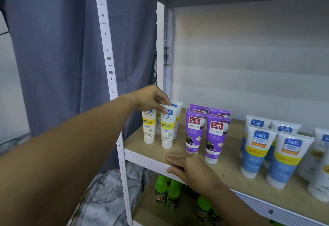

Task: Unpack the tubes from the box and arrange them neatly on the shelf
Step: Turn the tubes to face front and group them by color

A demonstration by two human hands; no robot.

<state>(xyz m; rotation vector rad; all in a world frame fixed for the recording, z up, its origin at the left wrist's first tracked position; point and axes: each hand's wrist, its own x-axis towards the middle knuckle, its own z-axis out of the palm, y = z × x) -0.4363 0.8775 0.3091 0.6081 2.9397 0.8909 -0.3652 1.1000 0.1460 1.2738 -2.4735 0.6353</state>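
- A white and yellow tube (pixel 167 129) is stood upright near the shelf's (pixel 231 170) left front corner, its top pinched by the left hand (pixel 151 99).
- Purple tubes (pixel 207 133) are stood just beside it.
- The right hand (pixel 187 167) is laid flat, fingers straight, on the shelf edge.

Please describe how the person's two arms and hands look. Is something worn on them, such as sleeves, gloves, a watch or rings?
Both forearms are bare as far as the picture shows; no sleeve edge is in view. The left hand and the right hand wear no gloves. No watch, bracelet or ring shows on either wrist or on the fingers in view. No markings are visible on them. The upper arms lie outside the picture.
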